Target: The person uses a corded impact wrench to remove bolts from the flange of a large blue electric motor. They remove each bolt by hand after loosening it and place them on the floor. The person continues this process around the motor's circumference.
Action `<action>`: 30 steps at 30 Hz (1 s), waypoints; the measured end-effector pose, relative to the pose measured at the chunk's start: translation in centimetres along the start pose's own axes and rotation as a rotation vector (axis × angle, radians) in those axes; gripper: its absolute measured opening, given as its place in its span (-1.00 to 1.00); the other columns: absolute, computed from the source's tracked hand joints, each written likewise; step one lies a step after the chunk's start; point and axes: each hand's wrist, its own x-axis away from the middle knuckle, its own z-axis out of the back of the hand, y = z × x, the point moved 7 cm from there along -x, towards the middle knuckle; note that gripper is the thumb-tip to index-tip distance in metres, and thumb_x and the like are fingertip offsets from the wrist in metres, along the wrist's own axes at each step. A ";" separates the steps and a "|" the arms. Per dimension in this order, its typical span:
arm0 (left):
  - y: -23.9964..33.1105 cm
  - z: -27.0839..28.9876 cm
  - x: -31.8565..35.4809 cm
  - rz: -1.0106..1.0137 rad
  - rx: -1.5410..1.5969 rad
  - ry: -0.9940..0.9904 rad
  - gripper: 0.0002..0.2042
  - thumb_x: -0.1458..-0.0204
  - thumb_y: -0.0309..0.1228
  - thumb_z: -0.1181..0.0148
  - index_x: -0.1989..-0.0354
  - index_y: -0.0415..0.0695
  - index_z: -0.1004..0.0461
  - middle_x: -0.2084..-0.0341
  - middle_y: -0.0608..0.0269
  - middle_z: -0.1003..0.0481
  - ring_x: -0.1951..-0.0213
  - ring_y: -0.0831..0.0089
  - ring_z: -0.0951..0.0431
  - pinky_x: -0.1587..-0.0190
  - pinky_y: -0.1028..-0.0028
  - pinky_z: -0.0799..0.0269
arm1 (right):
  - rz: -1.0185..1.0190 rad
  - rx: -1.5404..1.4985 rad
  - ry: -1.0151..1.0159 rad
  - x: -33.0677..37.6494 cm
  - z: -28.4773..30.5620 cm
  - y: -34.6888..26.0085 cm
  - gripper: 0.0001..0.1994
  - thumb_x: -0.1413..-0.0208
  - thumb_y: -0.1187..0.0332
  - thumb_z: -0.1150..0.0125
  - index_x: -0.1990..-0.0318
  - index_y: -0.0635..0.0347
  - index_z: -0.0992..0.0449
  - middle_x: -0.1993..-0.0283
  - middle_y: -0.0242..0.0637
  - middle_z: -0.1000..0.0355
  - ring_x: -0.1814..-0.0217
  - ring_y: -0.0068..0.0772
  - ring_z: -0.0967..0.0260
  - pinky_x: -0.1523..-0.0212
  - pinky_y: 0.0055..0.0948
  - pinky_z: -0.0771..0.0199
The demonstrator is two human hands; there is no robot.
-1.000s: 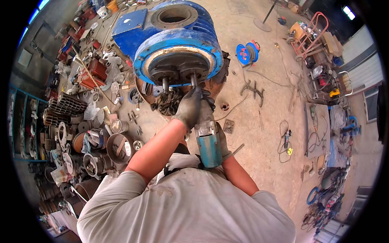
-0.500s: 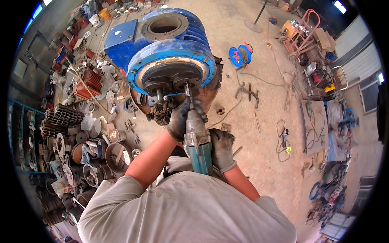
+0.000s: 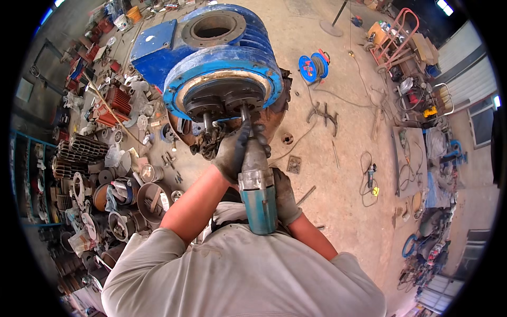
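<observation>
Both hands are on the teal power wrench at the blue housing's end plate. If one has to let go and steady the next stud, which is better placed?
Probably the left hand: it grips the front of the power wrench, nearest the free stud on the blue housing. The right hand holds the wrench body farther back.

head-worn fisheye, looking down — close

– any room round the blue housing?
– right of it the floor's open, bar the cable reel. left of it, scrap parts crowd in close.
</observation>
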 end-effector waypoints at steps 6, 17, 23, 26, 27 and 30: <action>-0.4 0.1 0.3 -0.032 -0.022 -0.006 -0.52 -0.42 0.05 -0.09 -0.10 -0.19 -0.47 0.32 0.11 -0.59 0.29 0.16 -0.64 0.18 0.21 -0.62 | 0.034 -0.016 -0.062 0.6 -0.9 0.5 -0.50 -0.12 0.24 -0.34 -0.18 0.24 -0.44 -0.07 0.02 -0.46 -0.11 0.15 -0.43 -0.07 0.01 -0.44; -1.1 -0.4 1.8 -0.063 -0.079 0.028 -0.57 -0.43 0.03 -0.09 -0.06 -0.15 -0.46 0.34 0.10 -0.57 0.30 0.17 -0.64 0.17 0.19 -0.63 | 0.043 0.046 -0.008 2.3 0.5 -0.5 -0.44 -0.10 0.16 -0.36 -0.19 0.31 -0.43 -0.04 0.11 -0.43 -0.05 0.26 -0.41 -0.07 0.07 -0.44; -3.4 0.3 2.6 -0.023 -0.102 0.065 -0.63 -0.47 -0.02 -0.02 0.05 -0.13 -0.45 0.36 0.18 -0.53 0.27 0.12 -0.60 0.14 0.15 -0.61 | 0.000 -0.019 -0.055 4.2 0.4 0.3 -0.46 -0.08 0.22 -0.37 -0.18 0.31 -0.45 -0.07 0.12 -0.44 -0.05 0.25 -0.43 -0.09 0.05 -0.45; -4.0 0.2 2.9 -0.025 -0.168 0.084 -0.62 -0.47 -0.02 0.00 0.06 -0.13 -0.46 0.36 0.18 -0.53 0.27 0.12 -0.60 0.14 0.15 -0.60 | 0.021 -0.022 -0.040 5.2 0.7 0.1 -0.47 -0.08 0.23 -0.37 -0.18 0.29 -0.46 -0.08 0.09 -0.44 -0.07 0.21 -0.44 -0.10 0.04 -0.45; -4.4 0.4 3.0 -0.020 -0.165 0.075 -0.62 -0.48 -0.02 0.01 0.06 -0.13 -0.46 0.36 0.18 -0.53 0.27 0.12 -0.60 0.14 0.15 -0.60 | 0.030 -0.016 -0.035 5.5 0.8 -0.1 -0.47 -0.09 0.23 -0.37 -0.17 0.29 -0.46 -0.08 0.09 -0.44 -0.08 0.21 -0.44 -0.10 0.04 -0.45; -4.9 0.2 2.8 -0.053 -0.124 0.032 -0.56 -0.47 0.00 0.00 -0.01 -0.22 -0.45 0.39 0.14 -0.55 0.32 0.16 -0.62 0.19 0.20 -0.61 | 0.113 0.060 0.093 6.8 1.1 0.3 -0.46 -0.10 0.18 -0.37 -0.18 0.28 -0.46 -0.05 0.06 -0.43 -0.09 0.20 -0.42 -0.13 0.06 -0.41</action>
